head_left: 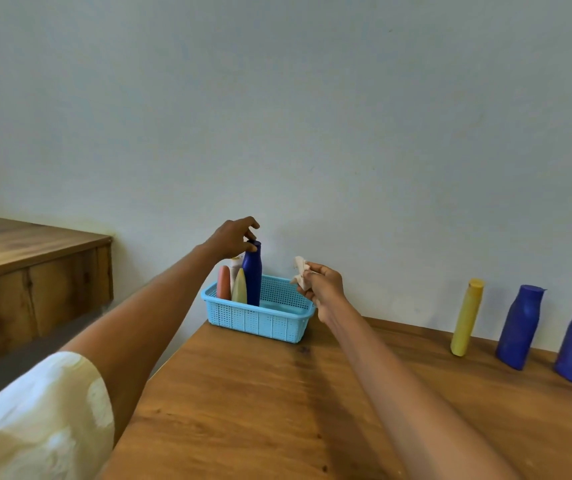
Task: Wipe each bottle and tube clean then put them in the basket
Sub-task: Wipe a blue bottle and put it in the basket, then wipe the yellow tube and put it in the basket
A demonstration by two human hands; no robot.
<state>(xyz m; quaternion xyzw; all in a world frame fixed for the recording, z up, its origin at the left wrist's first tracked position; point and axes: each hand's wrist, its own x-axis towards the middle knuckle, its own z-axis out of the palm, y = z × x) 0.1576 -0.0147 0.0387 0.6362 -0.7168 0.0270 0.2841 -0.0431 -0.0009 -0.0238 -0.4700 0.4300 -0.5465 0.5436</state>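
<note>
Risk: tall blue bottle [252,275] stands upright in light blue basket [258,318] w/ tubes crowded at left end, so a snag from left hand [232,237] letting go could tip it. Left hand's fingertips pinch its cap from above; right hand [322,284], just right of basket, grips crumpled cloth [300,271]. Yellow tube [466,317] & 2 blue bottles [520,327] wait on tabletop [260,393], well apart.

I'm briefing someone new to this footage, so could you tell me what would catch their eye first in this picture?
The light blue basket at the table's far left corner draws the eye, with the left hand holding the top of a tall blue bottle standing inside it beside three tubes. Just right of it, the right hand grips a crumpled cloth. Far right by the wall stand a yellow tube and two blue bottles.
</note>
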